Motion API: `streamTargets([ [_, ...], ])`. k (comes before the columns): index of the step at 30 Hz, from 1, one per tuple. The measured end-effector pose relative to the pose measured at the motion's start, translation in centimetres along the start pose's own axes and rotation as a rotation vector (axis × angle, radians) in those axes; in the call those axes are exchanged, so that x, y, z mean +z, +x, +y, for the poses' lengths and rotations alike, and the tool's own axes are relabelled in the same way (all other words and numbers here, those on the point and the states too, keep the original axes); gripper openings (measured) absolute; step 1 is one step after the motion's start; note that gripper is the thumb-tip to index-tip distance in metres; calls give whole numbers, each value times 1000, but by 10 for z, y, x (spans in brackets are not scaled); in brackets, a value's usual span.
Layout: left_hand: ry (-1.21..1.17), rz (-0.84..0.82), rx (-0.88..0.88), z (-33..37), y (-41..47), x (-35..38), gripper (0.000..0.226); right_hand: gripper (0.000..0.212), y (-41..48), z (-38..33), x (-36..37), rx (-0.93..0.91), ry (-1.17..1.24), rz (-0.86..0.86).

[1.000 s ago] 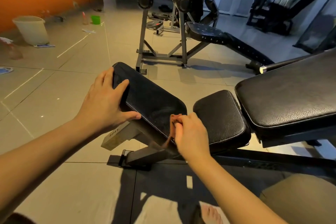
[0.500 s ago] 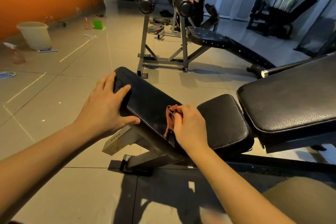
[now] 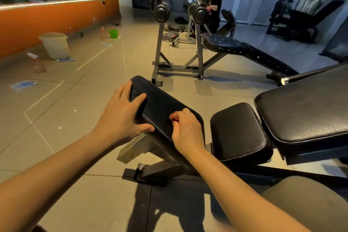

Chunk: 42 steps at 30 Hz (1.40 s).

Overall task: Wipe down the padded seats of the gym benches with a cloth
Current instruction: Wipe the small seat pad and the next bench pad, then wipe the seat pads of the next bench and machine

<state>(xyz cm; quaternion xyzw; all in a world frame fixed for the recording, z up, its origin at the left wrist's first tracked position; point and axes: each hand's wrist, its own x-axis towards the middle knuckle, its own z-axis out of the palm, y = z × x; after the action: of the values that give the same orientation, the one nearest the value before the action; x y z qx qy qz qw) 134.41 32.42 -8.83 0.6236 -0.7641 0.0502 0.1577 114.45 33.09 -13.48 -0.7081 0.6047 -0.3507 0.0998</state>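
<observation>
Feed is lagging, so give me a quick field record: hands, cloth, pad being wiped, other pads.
left hand: flat on the angled pad's left edge, bracing it
right hand: closed on the cloth, pressed on the pad
cloth: reddish, almost hidden under the fingers
angled pad: black, tilted
square pad: untouched
long pad: untouched
</observation>
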Motion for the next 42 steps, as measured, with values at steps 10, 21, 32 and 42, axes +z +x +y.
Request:
streamTargets([
  [10,-22,-120,45,-12,-22,-35,85,20,-65,-57,-39,-214,274,-456],
  [21,-1016,-520,-59,47,-65,-94,76,17,-46,-55,-129,63,843,-428],
  [32,-1102,-389,-183,8,-69,-101,16,23,-12,-71,-125,150,879,-533],
  [42,-1087,-473,-245,-59,-3,-96,44,23,65,-115,-72,210,749,-554],
])
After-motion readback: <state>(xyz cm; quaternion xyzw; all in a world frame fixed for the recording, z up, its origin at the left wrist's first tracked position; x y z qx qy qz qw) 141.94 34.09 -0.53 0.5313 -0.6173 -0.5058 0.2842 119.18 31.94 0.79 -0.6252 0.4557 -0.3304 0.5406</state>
